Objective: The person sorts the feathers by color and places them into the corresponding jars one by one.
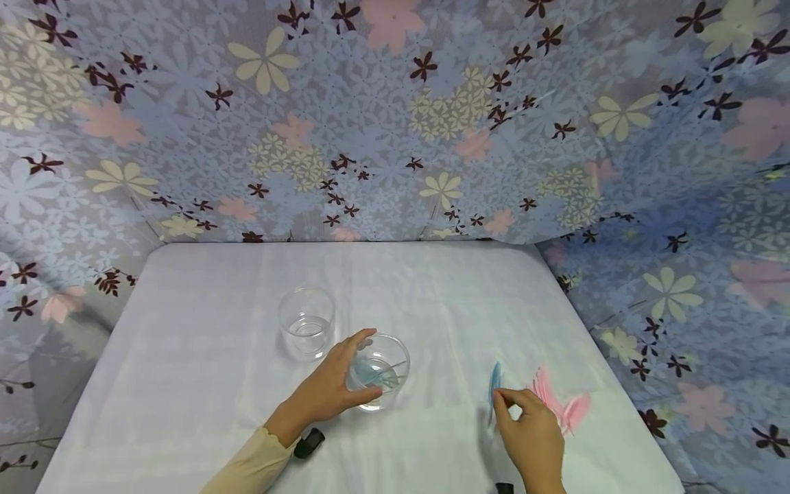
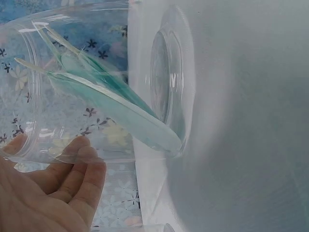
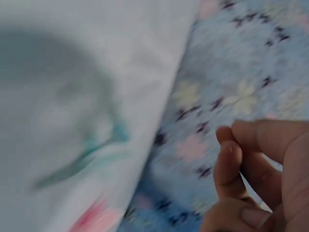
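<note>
My left hand [image 1: 330,384] grips a clear glass cup [image 1: 404,357] standing upright on the table, with fingers on the far side and thumb on the near side. Pale teal feathers [image 2: 111,99] lean inside that glass, quills toward the rim. On the right, my right hand [image 1: 533,432] hovers over blue feathers [image 1: 496,377], thumb and fingertips brought together. In the right wrist view those feathers look blurred and lie apart from the fingers [image 3: 228,164], and nothing shows between the fingertips. Pink feathers [image 1: 575,412] lie beside this hand, partly covered by it.
Behind the left hand stands a second clear glass [image 1: 306,319], close to the gripped one. A white cloth [image 1: 426,288] covers the table. Flowered fabric [image 1: 370,137] hangs at the back and along the sides. Black straps [image 1: 309,443] sit at the wrists.
</note>
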The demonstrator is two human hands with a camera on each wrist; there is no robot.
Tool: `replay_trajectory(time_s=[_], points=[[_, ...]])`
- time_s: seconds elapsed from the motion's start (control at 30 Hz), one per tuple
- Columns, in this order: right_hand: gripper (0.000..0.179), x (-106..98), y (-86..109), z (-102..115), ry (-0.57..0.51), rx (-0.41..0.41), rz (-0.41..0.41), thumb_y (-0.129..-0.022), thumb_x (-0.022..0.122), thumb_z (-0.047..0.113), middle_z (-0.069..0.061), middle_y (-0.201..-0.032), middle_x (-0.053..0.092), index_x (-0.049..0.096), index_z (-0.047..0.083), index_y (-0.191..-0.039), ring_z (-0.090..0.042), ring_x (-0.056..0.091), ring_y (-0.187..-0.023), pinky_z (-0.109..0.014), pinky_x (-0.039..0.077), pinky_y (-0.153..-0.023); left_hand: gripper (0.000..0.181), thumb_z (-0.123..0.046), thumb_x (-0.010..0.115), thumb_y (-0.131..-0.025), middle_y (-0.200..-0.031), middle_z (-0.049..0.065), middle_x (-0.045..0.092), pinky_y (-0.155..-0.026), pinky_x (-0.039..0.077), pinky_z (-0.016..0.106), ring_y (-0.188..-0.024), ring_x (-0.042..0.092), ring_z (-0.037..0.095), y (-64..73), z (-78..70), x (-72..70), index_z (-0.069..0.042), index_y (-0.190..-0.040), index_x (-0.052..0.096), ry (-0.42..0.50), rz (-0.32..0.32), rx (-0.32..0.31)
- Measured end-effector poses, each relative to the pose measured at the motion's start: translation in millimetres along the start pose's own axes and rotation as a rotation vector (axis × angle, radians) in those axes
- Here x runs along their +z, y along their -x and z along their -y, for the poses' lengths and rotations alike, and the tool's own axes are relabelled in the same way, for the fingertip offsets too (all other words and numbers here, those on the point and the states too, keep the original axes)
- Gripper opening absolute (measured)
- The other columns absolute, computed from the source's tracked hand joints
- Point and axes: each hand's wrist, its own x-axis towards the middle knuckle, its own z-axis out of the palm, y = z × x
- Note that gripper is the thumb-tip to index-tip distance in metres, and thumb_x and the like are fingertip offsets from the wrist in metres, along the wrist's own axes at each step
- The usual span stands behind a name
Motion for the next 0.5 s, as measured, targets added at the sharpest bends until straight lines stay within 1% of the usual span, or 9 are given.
replay_trajectory(time_s=[0.1,0.2,0.27,0.3,0.37,0.43,0.5], points=[[0.015,-3,8.5,-18,0.046,0.127,-0.022,-0.092,0.073,0.03,0.004,-0.083,0.072,0.081,0.017,-0.091,-0.006,0.048,-0.048,-0.031,0.04,-0.043,0.092,-0.056,0.076,-0.084,-0.151,0.0,0.045,-0.108,0.038,0.055,-0.139,0.039,0.021,0.5,0.2,-0.2,-0.044,-0.157,0.021,-0.001,0.003,0.001],[0.018,-4,16.1,-29,0.073,0.198,-0.053,-0.092,0.072,0.031,0.001,-0.084,0.074,0.081,0.015,-0.092,-0.009,0.056,-0.052,-0.035,0.044,-0.046,0.092,-0.055,0.076,-0.084,-0.151,-0.003,0.045,-0.109,0.037,0.055,-0.14,0.039,0.021,0.9,0.1,0.1,-0.046,-0.156,0.02,-0.002,-0.002,0.0],[0.019,-4,20.2,-34,0.094,0.236,-0.063,-0.091,0.072,0.03,-0.001,-0.084,0.075,0.081,0.013,-0.091,-0.012,0.06,-0.054,-0.036,0.045,-0.046,0.092,-0.056,0.076,-0.084,-0.151,-0.006,0.044,-0.109,0.037,0.055,-0.14,0.039,0.02,0.9,0.1,0.9,-0.049,-0.155,0.019,-0.004,-0.003,-0.005],[0.02,-5,22.2,-36,0.104,0.253,-0.062,-0.09,0.072,0.03,-0.001,-0.083,0.074,0.081,0.012,-0.091,-0.014,0.06,-0.055,-0.036,0.044,-0.047,0.091,-0.057,0.075,-0.084,-0.151,-0.006,0.044,-0.109,0.037,0.055,-0.14,0.039,0.02,0.8,0.1,1.6,-0.048,-0.156,0.019,-0.002,-0.002,-0.006],[0.021,-6,23.9,-38,0.12,0.273,-0.045,-0.09,0.072,0.029,-0.001,-0.082,0.074,0.08,0.01,-0.091,-0.015,0.061,-0.057,-0.036,0.045,-0.048,0.091,-0.056,0.075,-0.084,-0.151,-0.005,0.044,-0.108,0.037,0.056,-0.14,0.038,0.02,-0.1,0.1,1.8,-0.046,-0.156,0.02,0.006,-0.002,-0.008],[0.022,-7,25.8,-39,0.126,0.285,-0.02,-0.09,0.072,0.03,-0.001,-0.081,0.073,0.08,0.009,-0.092,-0.015,0.061,-0.057,-0.036,0.045,-0.048,0.092,-0.053,0.076,-0.084,-0.15,-0.004,0.045,-0.108,0.037,0.056,-0.14,0.039,0.021,-0.7,-0.4,1.9,-0.042,-0.157,0.022,0.009,-0.002,-0.008],[0.024,-8,26.6,-41,0.132,0.294,0.005,-0.09,0.072,0.03,-0.001,-0.082,0.073,0.08,0.009,-0.093,-0.016,0.062,-0.059,-0.037,0.046,-0.05,0.092,-0.054,0.076,-0.084,-0.15,-0.004,0.045,-0.108,0.037,0.056,-0.139,0.039,0.021,-1.0,-0.7,1.6,-0.041,-0.158,0.022,0.006,-0.001,-0.007]])
